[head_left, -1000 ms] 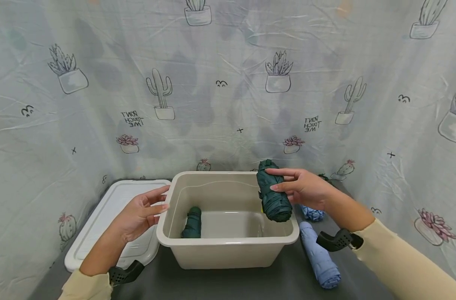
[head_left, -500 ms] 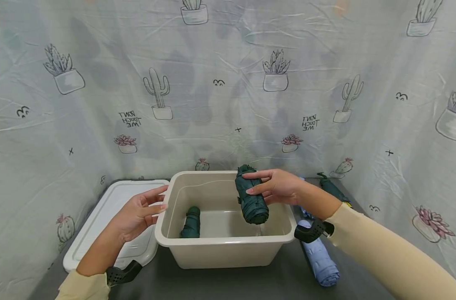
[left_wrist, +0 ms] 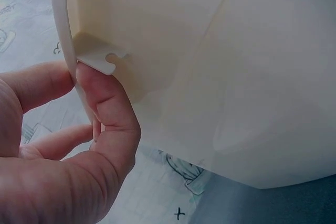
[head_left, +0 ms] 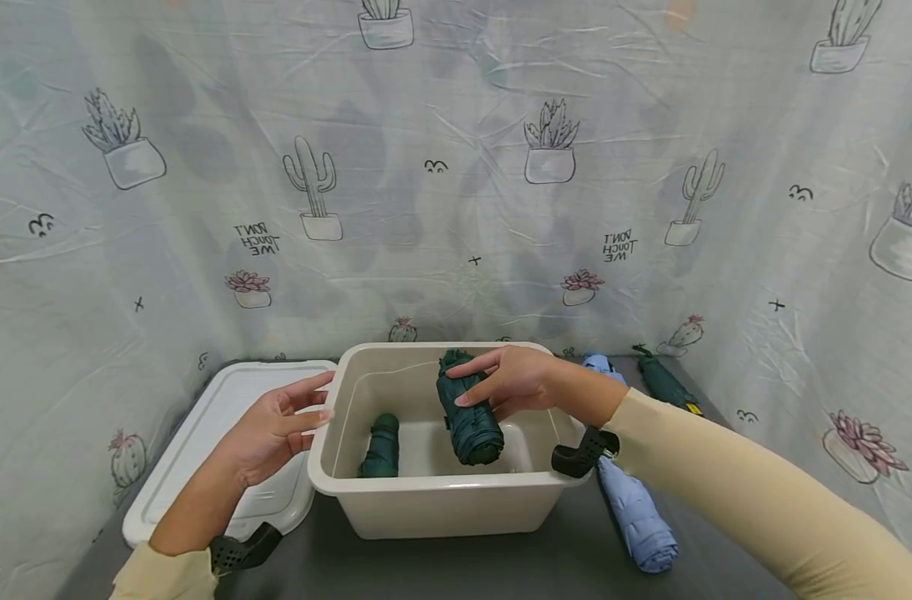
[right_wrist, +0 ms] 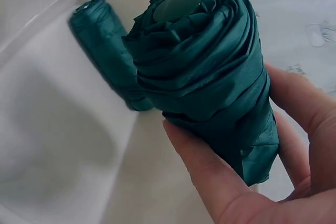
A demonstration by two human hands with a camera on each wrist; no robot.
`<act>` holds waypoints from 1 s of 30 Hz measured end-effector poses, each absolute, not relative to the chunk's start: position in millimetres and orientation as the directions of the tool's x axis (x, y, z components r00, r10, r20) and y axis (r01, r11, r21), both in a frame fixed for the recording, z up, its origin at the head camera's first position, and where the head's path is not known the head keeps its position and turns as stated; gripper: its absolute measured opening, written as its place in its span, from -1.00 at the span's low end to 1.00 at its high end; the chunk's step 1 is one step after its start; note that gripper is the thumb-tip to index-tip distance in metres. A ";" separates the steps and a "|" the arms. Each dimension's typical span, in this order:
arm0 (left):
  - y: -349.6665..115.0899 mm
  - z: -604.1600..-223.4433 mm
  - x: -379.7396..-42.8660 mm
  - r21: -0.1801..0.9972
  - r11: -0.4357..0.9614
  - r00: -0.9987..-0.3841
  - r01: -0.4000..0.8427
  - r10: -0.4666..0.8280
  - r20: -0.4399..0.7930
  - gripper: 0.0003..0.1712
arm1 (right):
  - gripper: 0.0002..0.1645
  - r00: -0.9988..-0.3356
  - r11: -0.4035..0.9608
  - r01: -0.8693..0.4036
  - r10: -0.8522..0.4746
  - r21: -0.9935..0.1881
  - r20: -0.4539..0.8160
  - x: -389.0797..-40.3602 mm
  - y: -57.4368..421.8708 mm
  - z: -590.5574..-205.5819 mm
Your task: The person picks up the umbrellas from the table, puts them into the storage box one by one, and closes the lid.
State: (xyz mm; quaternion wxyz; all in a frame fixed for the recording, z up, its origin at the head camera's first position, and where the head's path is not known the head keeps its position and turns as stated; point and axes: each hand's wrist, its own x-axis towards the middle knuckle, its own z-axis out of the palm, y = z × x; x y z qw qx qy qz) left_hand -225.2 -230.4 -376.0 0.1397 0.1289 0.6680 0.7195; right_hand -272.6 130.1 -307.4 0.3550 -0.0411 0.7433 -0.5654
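Observation:
My right hand [head_left: 518, 382] grips a dark green folded umbrella [head_left: 471, 421], fingers on its far side and thumb on the near side. It hangs tilted over the inside of a beige plastic bin [head_left: 448, 510]. In the right wrist view the end of this umbrella [right_wrist: 202, 72] faces the camera, its fabric wrapped in folds. A second green folded umbrella [head_left: 382, 448] leans in the left part of the bin. My left hand [head_left: 272, 433] holds the bin's left rim; in the left wrist view the thumb and fingers pinch the rim [left_wrist: 64, 30] near a small notched tab.
A white lid [head_left: 264, 500] lies left of the bin. On the right, a light blue folded umbrella [head_left: 639, 521] lies on the dark table [head_left: 426, 571]. Further back are another blue item [head_left: 604, 365] and a green folded umbrella [head_left: 664, 382]. A cactus-print curtain [head_left: 426, 275] hangs behind.
My right hand has carried the green umbrella left and lower, from the bin's right rim to over its middle. The left hand stays on the left rim.

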 end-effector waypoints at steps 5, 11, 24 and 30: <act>-230.2 -375.6 -225.5 0.998 -0.060 -0.927 -0.026 0.374 -0.001 -0.13 | -0.34 -0.719 0.364 0.382 -0.460 -0.850 -0.520 -278.6 119.1 -315.8; -230.3 -374.6 -225.7 0.998 -0.051 -0.928 -0.031 0.373 -0.010 -0.13 | -0.34 -0.681 0.356 0.417 -0.487 -0.836 -0.548 -284.8 107.6 -323.3; -230.6 -374.7 -225.5 0.998 -0.058 -0.924 -0.026 0.382 -0.002 -0.14 | -0.42 -0.634 0.437 0.424 -0.483 -0.793 -0.604 -296.1 80.3 -348.4; -229.6 -374.9 -226.4 0.998 -0.053 -0.927 -0.030 0.375 -0.007 -0.14 | -0.44 -0.637 0.447 0.417 -0.477 -0.791 -0.606 -297.0 71.4 -364.3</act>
